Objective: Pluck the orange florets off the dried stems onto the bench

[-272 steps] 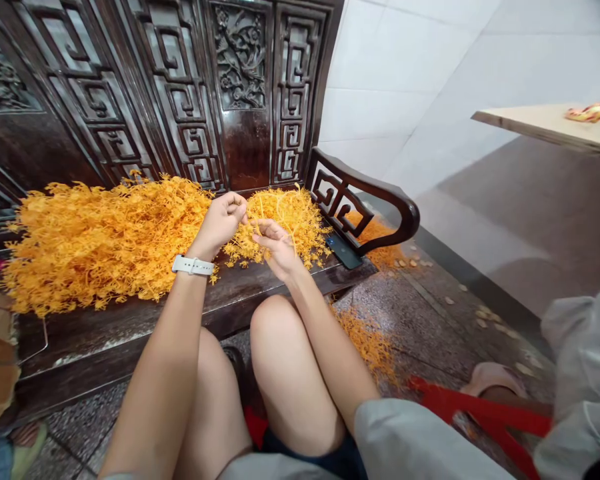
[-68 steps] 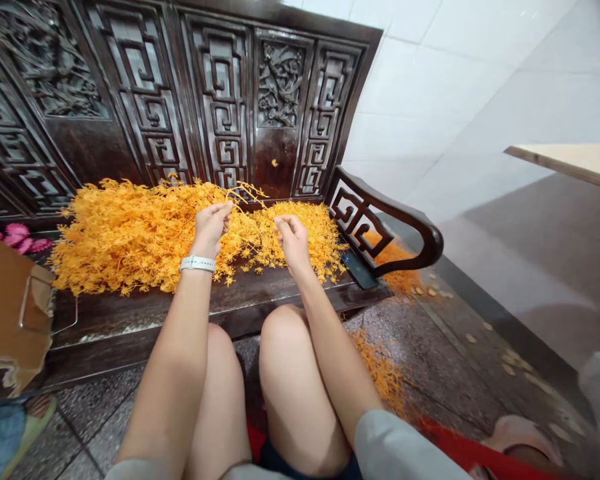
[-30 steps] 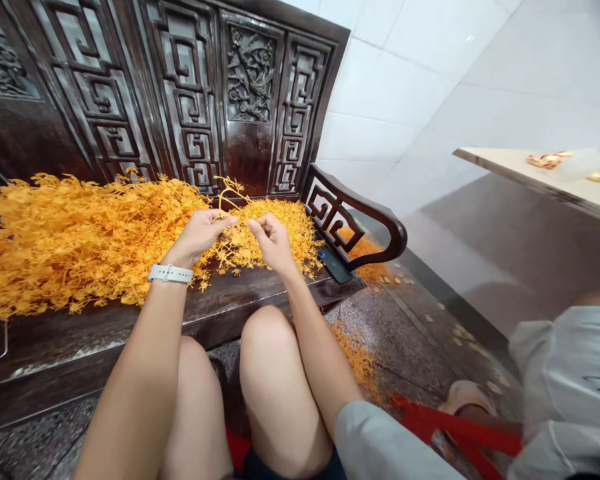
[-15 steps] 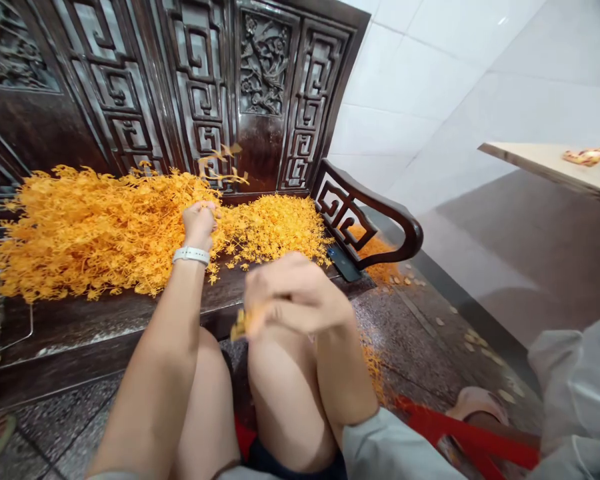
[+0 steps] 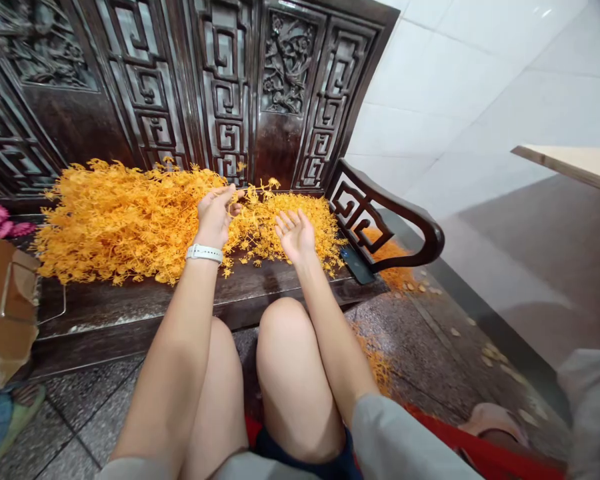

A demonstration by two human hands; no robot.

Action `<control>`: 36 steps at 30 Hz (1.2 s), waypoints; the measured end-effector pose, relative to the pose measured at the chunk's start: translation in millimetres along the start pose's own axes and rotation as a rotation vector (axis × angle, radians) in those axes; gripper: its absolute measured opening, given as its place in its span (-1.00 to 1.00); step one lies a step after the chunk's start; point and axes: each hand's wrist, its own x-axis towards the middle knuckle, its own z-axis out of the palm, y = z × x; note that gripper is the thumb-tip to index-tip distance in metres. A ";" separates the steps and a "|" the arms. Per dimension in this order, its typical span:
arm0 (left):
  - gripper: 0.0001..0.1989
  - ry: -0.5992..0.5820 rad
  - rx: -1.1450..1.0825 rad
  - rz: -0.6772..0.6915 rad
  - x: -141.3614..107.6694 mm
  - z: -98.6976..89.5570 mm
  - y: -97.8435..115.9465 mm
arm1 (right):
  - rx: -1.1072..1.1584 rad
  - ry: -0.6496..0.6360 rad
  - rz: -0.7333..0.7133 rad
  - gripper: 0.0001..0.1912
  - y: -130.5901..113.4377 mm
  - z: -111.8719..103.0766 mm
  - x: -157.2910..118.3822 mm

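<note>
My left hand (image 5: 215, 215), wearing a white wristband (image 5: 205, 253), pinches a thin orange plastic flower sprig (image 5: 266, 189) that sticks out to its right. Behind and left of this hand lies a big heap of orange plastic flower sprigs (image 5: 120, 223) on the dark wooden bench (image 5: 145, 310). My right hand (image 5: 296, 235) is open, palm up with fingers apart, holding nothing. It hovers at the front of a smaller pile of loose orange flower pieces (image 5: 315, 217), just right of my left hand.
A phone (image 5: 359, 265) lies by the bench's curved armrest (image 5: 420, 240). Orange bits (image 5: 397, 263) are scattered on the floor beyond it. To the left are a cardboard box (image 5: 10, 293) and pink flowers (image 5: 0, 220). Another person's foot (image 5: 495, 423) shows at lower right.
My right hand has moved from above my knee up to the small pile and opened; the orange piece it held is gone from it. The view has turned slightly left.
</note>
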 end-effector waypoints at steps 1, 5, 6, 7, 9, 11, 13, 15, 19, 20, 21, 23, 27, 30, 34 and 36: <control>-0.81 -0.026 0.004 0.011 -0.3 0.1 -0.2 | -0.003 -0.033 0.005 -0.59 3.5 -1.1 -1.3; -0.90 -0.148 0.036 -0.001 -6.5 5.7 -5.1 | -0.035 -0.204 -0.042 -0.62 8.1 7.8 -13.2; -0.90 -0.174 0.051 -0.018 -9.2 8.4 -7.5 | -0.050 -0.226 -0.074 -0.61 8.5 12.4 -15.5; -0.89 -0.197 0.074 -0.035 -12.0 11.5 -10.3 | -0.068 -0.232 -0.112 -0.60 8.9 16.8 -17.3; -0.88 -0.229 0.120 -0.054 -17.5 17.8 -16.1 | -0.121 -0.200 -0.185 -0.55 10.3 23.4 -19.0; -0.84 -0.250 0.163 -0.045 -21.9 22.9 -21.2 | -0.181 -0.146 -0.248 -0.50 11.9 24.9 -19.1; -0.80 -0.269 0.205 -0.022 -24.6 26.1 -24.5 | -0.228 -0.108 -0.308 -0.48 13.4 21.9 -17.9; -0.77 -0.283 0.246 -0.003 -26.0 27.5 -25.9 | -0.259 -0.091 -0.370 -0.50 14.7 16.8 -15.8; -0.73 -0.329 0.301 -0.040 -27.4 27.7 -26.3 | -0.297 -0.063 -0.478 -0.61 16.6 6.9 -9.4; -0.70 -0.348 0.324 -0.041 -27.5 27.5 -26.8 | -0.306 -0.062 -0.493 -0.62 17.0 4.8 -7.7; -0.67 -0.366 0.352 -0.029 -27.6 27.2 -27.6 | -0.315 -0.065 -0.501 -0.61 17.2 3.0 -6.3; -0.64 -0.389 0.412 0.021 -27.6 26.9 -30.1 | -0.331 -0.068 -0.501 -0.56 17.2 -0.1 -4.6; -0.63 -0.365 0.445 0.060 -28.7 28.2 -36.0 | -0.293 -0.018 -0.488 -0.53 14.7 -2.1 -7.0; -0.54 -0.358 0.339 0.028 -32.8 32.0 -40.2 | -0.270 0.009 -0.507 -0.57 13.2 -0.3 -11.9; -0.42 -0.389 0.249 -0.089 -40.2 40.5 -47.7 | -0.261 0.008 -0.449 -0.56 15.0 0.6 -14.9; -0.50 -0.354 0.232 -0.127 -43.2 44.7 -50.7 | -0.238 0.028 -0.431 -0.56 15.4 -0.2 -14.3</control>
